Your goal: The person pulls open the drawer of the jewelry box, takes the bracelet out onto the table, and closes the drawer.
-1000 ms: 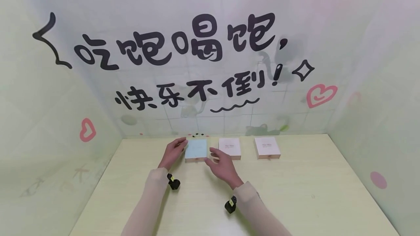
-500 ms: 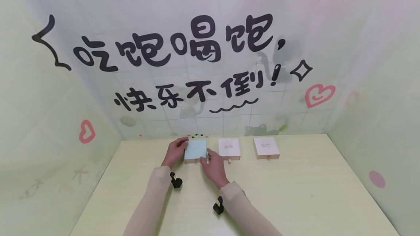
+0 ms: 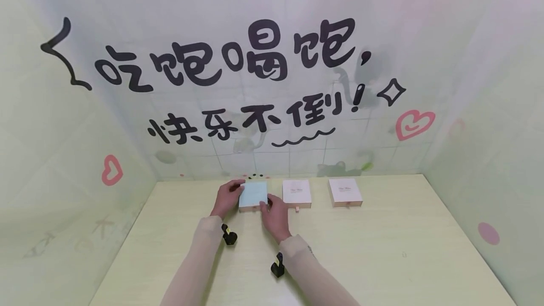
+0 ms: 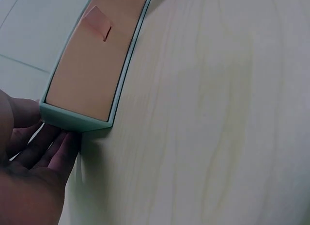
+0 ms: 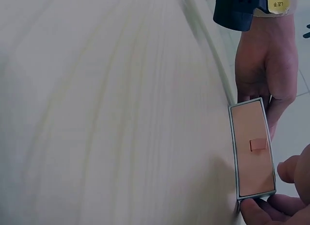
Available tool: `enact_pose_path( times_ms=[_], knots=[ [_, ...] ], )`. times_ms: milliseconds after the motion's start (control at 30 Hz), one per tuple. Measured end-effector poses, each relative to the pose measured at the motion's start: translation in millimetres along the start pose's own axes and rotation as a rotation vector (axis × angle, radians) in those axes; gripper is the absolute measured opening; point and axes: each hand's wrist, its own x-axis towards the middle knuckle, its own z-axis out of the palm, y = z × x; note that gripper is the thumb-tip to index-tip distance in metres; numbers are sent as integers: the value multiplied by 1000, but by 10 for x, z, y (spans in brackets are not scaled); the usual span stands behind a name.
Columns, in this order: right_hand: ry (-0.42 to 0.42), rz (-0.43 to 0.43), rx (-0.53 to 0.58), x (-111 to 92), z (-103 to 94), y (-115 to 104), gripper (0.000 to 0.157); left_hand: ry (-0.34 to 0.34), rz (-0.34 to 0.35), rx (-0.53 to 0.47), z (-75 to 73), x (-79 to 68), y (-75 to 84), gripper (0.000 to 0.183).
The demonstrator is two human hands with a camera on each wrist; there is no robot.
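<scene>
A light-blue drawer box [image 3: 253,193] lies near the back of the table, between both hands. Its orange-pink drawer front [image 4: 92,65] with a small pull tab [image 4: 98,22] faces the person. My left hand [image 3: 228,199] grips the left end of the box, thumb at the top corner and fingers [image 4: 55,147] against the side. From the other end my right hand [image 3: 276,216] holds it, fingers [image 5: 254,213] at the end face and thumb [image 5: 289,169] beside the top. In the right wrist view the left hand [image 5: 266,65] shows beyond the box.
Two pale pink-white boxes stand in the same row to the right, one close by [image 3: 297,191] and one farther along [image 3: 345,191]. The pale wooden table [image 3: 382,254] ends at a printed backdrop [image 3: 212,159] with side walls.
My right hand has moved left from beside the light-blue box and now touches its right end. The near white box's tab has come into sight. My left hand stays almost in place.
</scene>
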Motion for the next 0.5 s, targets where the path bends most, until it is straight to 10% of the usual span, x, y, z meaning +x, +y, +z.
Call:
enact_pose_path(
  times_ms=[500],
  knots=[
    [38,0,-64,-10,0,-63,32,-5,12,28,-12,4,-6,30]
  ],
)
